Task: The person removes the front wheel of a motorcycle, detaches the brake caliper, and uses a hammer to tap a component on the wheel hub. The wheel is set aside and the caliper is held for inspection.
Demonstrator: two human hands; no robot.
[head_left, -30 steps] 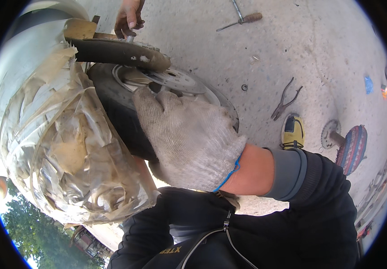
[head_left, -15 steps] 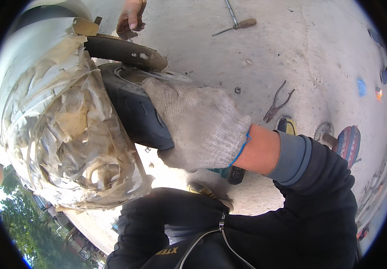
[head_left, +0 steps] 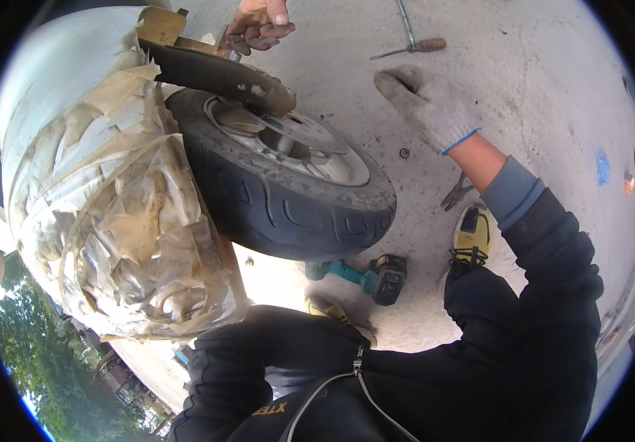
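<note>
Wheel: the small black rubber scooter tyre on its silver alloy rim (head_left: 288, 184) sits left of centre, mounted under the scooter and partly covered by the black plastic mudguard (head_left: 218, 74) at its far edge.
Your right hand: your right hand in a white knitted glove with a blue cuff (head_left: 424, 107) hovers over the concrete, right of the wheel and apart from it; its fingers (head_left: 394, 79) are loosely spread and hold nothing.
Your left hand: not in view; the dark left sleeve runs off behind the scooter body, so you cannot tell what it does.
Nearest things: a small dark ring-shaped washer or nut (head_left: 404, 153) lies on the floor just near your glove; a wooden-handled screwdriver (head_left: 413, 47) lies farther off.
Other person: a bare hand (head_left: 260, 23) at the far edge grips something metal by the mudguard.
Progress: judging by how things lie, the wheel is on the axle and not yet off; loose hardware on the floor suggests fasteners are partly dealt with.
Tools: a teal cordless impact driver (head_left: 361, 274) lies near, below the tyre; dark pliers (head_left: 456, 193) lie at right by your yellow shoe (head_left: 473, 234).
Scooter body: the white panel wrapped in crinkled clear plastic film (head_left: 122, 221) fills the left.
Surface: grey, stained concrete floor (head_left: 538, 88), outdoors in daylight; green trees show at the near left rim.
</note>
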